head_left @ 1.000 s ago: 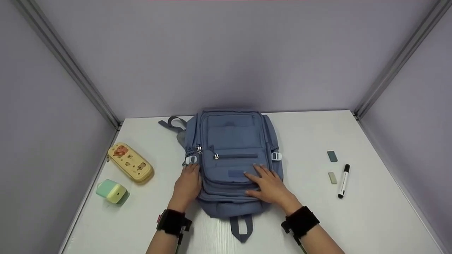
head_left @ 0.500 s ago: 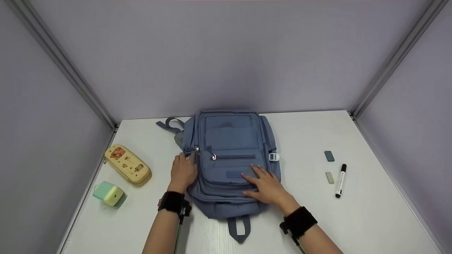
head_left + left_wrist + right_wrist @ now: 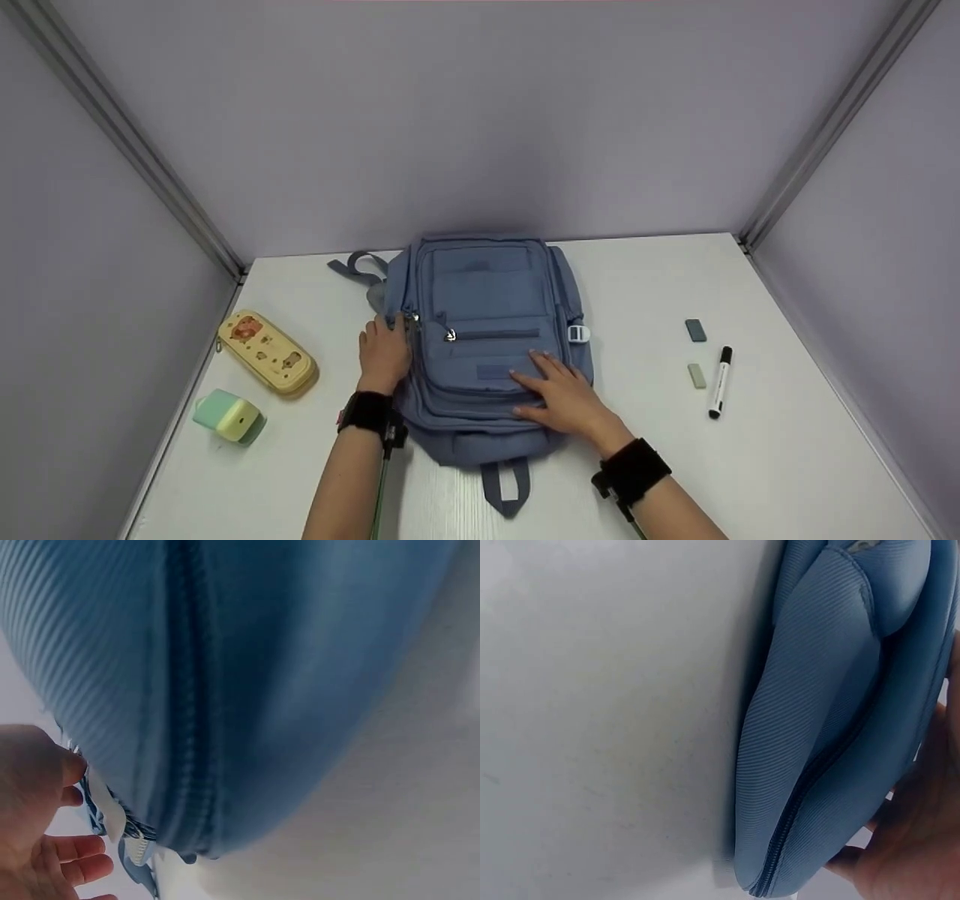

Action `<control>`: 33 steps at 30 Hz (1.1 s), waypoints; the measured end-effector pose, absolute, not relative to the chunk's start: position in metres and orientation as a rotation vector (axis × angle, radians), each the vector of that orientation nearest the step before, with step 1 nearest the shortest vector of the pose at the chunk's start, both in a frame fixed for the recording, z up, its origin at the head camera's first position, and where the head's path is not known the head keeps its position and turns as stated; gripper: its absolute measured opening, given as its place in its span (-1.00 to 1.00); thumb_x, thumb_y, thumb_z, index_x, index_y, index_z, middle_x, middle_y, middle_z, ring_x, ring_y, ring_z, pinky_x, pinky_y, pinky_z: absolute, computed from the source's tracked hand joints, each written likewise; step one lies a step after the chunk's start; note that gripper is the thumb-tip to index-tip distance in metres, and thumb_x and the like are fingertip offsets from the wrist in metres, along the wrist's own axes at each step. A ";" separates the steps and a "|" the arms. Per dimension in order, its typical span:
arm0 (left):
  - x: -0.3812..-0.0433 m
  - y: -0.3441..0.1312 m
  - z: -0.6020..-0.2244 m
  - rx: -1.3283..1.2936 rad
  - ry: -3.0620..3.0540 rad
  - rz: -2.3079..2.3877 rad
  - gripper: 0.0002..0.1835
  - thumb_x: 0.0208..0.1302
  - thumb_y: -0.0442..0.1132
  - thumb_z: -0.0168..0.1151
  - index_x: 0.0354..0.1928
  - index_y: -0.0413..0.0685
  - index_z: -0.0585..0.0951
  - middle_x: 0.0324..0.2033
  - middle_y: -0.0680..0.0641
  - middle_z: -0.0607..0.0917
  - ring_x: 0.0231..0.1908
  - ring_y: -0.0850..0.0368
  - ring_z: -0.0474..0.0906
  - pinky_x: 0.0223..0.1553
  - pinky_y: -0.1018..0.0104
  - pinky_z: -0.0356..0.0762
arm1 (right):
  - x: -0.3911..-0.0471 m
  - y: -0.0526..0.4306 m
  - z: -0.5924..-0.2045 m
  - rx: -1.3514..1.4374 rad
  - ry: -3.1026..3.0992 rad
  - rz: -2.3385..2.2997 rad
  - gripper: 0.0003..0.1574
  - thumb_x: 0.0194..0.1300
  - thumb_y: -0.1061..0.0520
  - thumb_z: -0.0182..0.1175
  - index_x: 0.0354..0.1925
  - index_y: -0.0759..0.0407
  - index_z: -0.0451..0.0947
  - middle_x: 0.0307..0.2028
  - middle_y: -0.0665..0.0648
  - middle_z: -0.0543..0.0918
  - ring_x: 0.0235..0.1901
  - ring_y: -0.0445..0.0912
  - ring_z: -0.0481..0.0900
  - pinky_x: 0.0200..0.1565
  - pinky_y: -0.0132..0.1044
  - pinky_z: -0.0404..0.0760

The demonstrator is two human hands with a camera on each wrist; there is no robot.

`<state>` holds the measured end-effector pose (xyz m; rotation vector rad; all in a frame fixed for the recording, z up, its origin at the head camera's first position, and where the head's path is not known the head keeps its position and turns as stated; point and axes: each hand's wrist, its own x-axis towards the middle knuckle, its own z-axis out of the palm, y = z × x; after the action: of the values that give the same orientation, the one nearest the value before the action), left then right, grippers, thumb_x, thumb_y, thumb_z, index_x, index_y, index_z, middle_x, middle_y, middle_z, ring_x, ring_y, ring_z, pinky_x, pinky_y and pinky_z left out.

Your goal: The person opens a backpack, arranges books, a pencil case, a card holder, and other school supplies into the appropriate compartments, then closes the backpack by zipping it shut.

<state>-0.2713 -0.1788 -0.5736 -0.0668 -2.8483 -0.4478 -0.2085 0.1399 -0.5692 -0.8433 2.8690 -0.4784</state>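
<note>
A blue backpack (image 3: pixel 480 300) lies on its back on the white table, front pockets up. My left hand (image 3: pixel 384 352) is at its left edge, thumb and fingers pinching at the metal zipper pull (image 3: pixel 412 317) beside the side pocket. In the left wrist view, the thumb (image 3: pixel 71 765) and a finger close at the bag's edge, next to a white buckle (image 3: pixel 112 814). My right hand (image 3: pixel 566 397) rests on the lower front, fingers spread and straight. In the right wrist view the bag's zippered side (image 3: pixel 802 765) hides part of that hand.
On the left lie a yellow pencil case (image 3: pixel 268 352) and a green-and-yellow box-shaped item (image 3: pixel 230 416). To the right are a dark eraser-like block (image 3: pixel 695 330), a pale one (image 3: pixel 697 376) and a white marker (image 3: pixel 720 382). Partition walls (image 3: pixel 487 112) surround the table.
My left hand has slid up the bag's left edge, from the buckle to the zipper pull. The right hand stays on the front. The head view has shifted slightly.
</note>
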 end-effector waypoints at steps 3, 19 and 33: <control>-0.276 -0.177 -0.571 -0.054 -2.824 -0.430 -0.69 0.41 -0.35 0.03 0.08 -0.40 0.54 -0.09 -0.47 0.44 -0.01 -0.36 0.40 -0.05 -0.18 0.43 | -0.209 0.139 -0.570 -0.844 2.872 -0.474 -0.19 0.31 -0.39 0.12 0.40 -0.11 0.36 0.47 0.29 0.11 0.43 0.27 0.04 0.25 0.37 0.11; -0.283 -0.166 -0.564 0.025 -2.801 -0.405 -0.81 0.39 -0.46 0.00 -0.23 -0.42 0.61 -0.29 -0.35 0.61 -0.21 -0.28 0.56 -0.28 -0.16 0.51 | -0.209 0.139 -0.572 -0.849 2.876 -0.502 -0.21 0.31 -0.37 0.15 0.38 -0.09 0.40 0.45 0.30 0.14 0.42 0.28 0.06 0.25 0.35 0.11; -0.275 -0.167 -0.561 -0.183 -2.724 -0.429 -0.84 0.31 -0.48 0.05 -0.24 -0.45 0.60 -0.31 -0.35 0.54 -0.28 -0.30 0.56 -0.29 -0.13 0.53 | -0.209 0.139 -0.572 -0.851 2.903 -0.481 -0.21 0.29 -0.40 0.14 0.37 -0.12 0.41 0.45 0.30 0.16 0.42 0.27 0.08 0.24 0.36 0.13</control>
<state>-0.2749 -0.1672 -0.5613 -0.1830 -2.7239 -0.4292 -0.2087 0.1394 -0.5718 -0.8515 2.9033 -0.4807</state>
